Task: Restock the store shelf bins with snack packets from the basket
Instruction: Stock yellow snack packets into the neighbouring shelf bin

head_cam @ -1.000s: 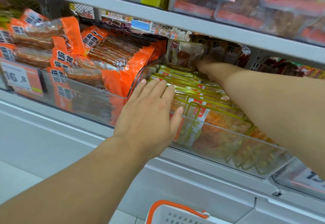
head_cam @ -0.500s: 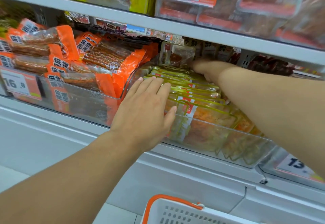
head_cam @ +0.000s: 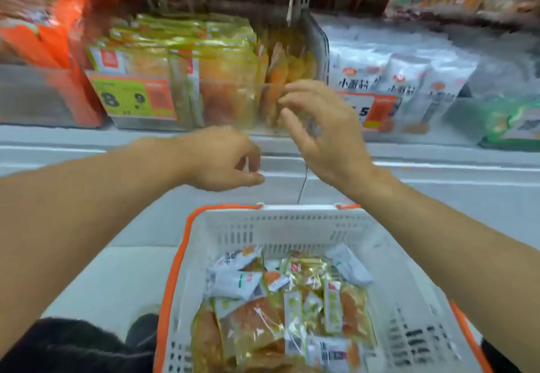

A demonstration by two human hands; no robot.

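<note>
Both hands are held in the air between the shelf and the white slatted plastic basket with orange rim and handles, and nothing is gripped by either. The left hand is seen with loosely curled fingers and the thumb extended, empty. The right hand is raised in front of the clear plastic shelf bin of yellow-green snack packets, its fingers relaxed and half bent, also empty. The stock to be shelved, a loose heap of yellow-green clear packets and white packets, lies in the bottom of the basket below the hands.

A mix-up is judged to be the main risk: two kinds are tangled together in the heap, so a white packet could be lifted along with a yellow-green one and dropped into the wrong bin. The slippery film may also let a packet slide from a loose pinch onto the floor. The yellow-green bin looks well filled, so further packets might be crushed or spill over its front.

Much is blurred by camera motion. The orange packets at left are smeared, the price label is only partly legible, and the white pouches in the neighbouring bin are cut off toward the right. A thin dark cord hangs below the right hand; what it belongs to cannot be told
</note>
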